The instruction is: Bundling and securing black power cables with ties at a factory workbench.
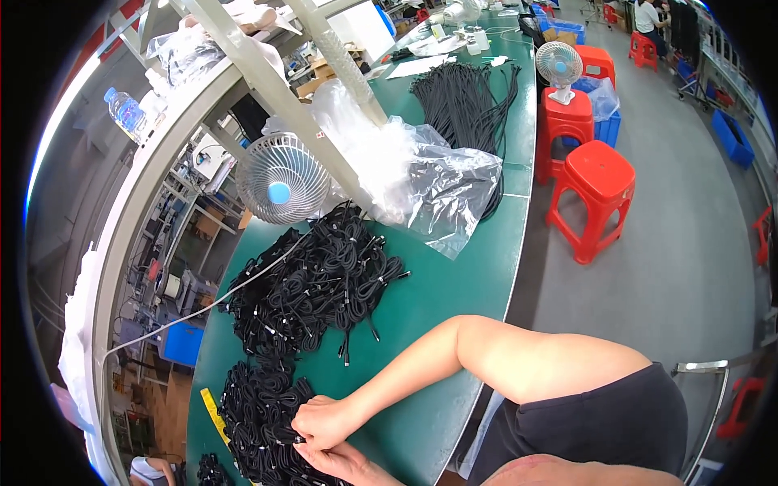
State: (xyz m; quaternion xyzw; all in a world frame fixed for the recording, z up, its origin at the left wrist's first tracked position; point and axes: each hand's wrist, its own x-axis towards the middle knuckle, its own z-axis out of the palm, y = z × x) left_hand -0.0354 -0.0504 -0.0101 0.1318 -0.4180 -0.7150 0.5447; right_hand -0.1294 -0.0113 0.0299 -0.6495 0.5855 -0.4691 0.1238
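Observation:
My right hand (326, 423) is closed, its fingers curled at the edge of a heap of bundled black cables (258, 403) on the green table (429, 296). Just under it, my left hand (339, 462) has its thumb and fingers pinched together, partly hidden by the right. Between the two sets of fingertips sits a small piece of black cable (297, 440); its exact shape is mostly covered. Farther along lies a larger pile of coiled black cables (324, 279), with metal-tipped connectors sticking out.
A fan (281, 180) stands behind the larger pile, beside a metal shelf frame (288, 101). Clear plastic bags (442, 182) and long straight black cables (466, 105) lie farther up the table. A yellow strip (214, 415) borders the near heap. Red stools (594, 190) stand at right.

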